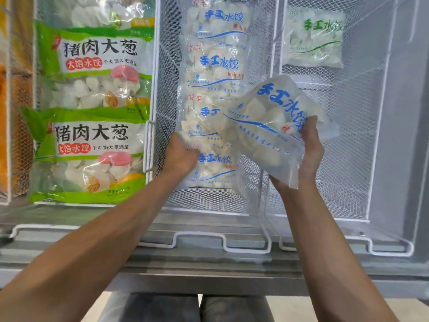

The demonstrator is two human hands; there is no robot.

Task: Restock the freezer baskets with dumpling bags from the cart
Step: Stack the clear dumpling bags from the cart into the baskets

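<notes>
- While the right hand (310,147) holds a clear dumpling bag (274,126) with blue writing, tipped over the wire wall between two baskets, the left hand (180,154) reaches into the middle basket (209,201)
- Its fingers curl on the row of blue bags (213,89) lying there, maybe to push them along and make room
- The held bag sits above and left of the right hand, thumb on its front, likely going in next
- Green bags (92,101) fill the left basket; one green-print bag (313,38) lies in the right one

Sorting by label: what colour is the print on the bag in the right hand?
Blue print on clear plastic bag, held by right hand; head view.
</notes>
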